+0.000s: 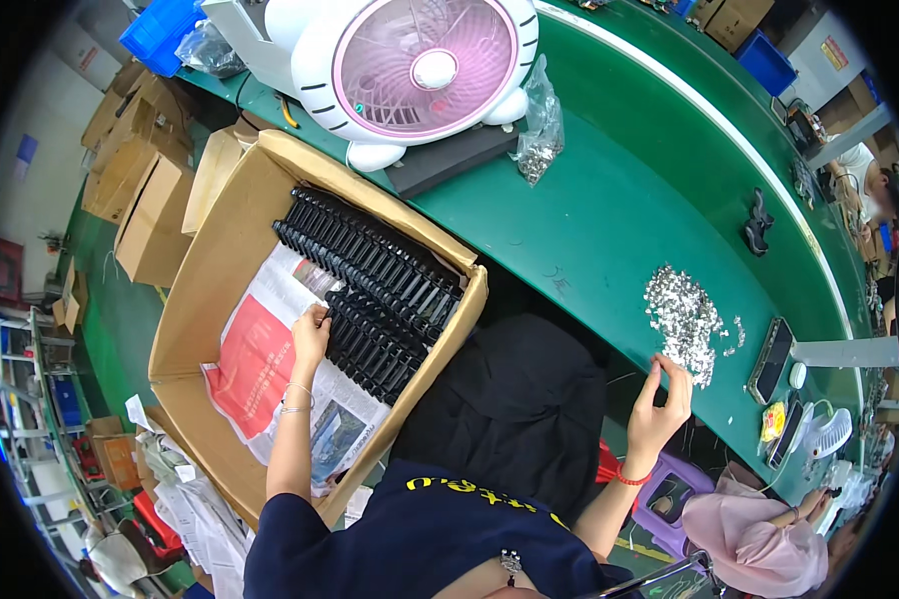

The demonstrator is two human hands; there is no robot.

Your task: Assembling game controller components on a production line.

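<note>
The left hand is reached into the cardboard box beside the green surface, its fingers closed on a black part at the edge of the stacked black parts lying on newspaper. The right hand is held at the surface's near edge, fingers pinched at the pile of metal pieces; whether one is gripped cannot be told.

Matt brown corrugated cardboard box at 9 o'clock, lined with printed newspaper; black plastic parts, slightly glossy, in rows. Smooth green work surface. Shiny small metal pieces at 3 o'clock. Glossy plastic fan at 12 o'clock.
</note>
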